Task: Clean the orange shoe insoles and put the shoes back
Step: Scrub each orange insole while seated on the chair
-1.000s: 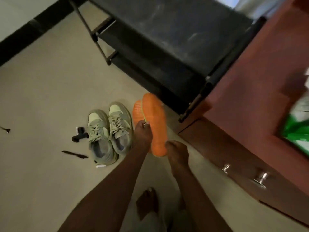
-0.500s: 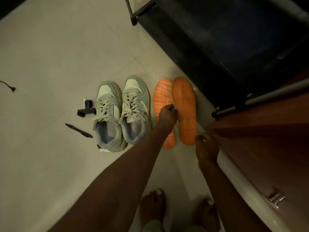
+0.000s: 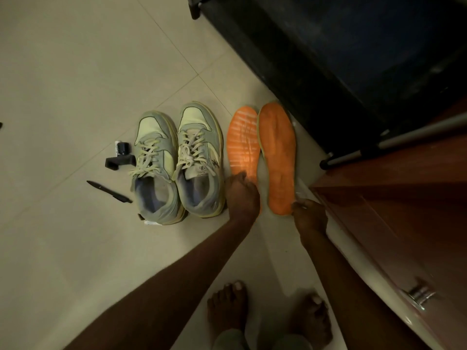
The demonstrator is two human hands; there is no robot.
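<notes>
Two orange insoles lie side by side on the tiled floor, toes pointing away from me. My left hand point(image 3: 242, 195) covers the heel half of the left insole point(image 3: 243, 140), with its fingers curled down onto it. My right hand point(image 3: 309, 215) pinches the heel edge of the right insole point(image 3: 278, 152) with its fingertips. A pair of pale grey-green laced sneakers stands just left of the insoles: the left sneaker point(image 3: 155, 165) and the right sneaker point(image 3: 199, 157), both with empty openings facing me.
A black shoe rack point(image 3: 353, 59) stands right behind the insoles. A brown wooden cabinet point(image 3: 404, 210) with metal handles runs along the right. A black pen point(image 3: 108, 191) and a small black gadget point(image 3: 120, 157) lie left of the sneakers. My bare feet point(image 3: 227, 306) are below.
The insoles, held up in the air a second ago, now lie flat on the floor. My left hand has slid from the middle of its insole toward the heel.
</notes>
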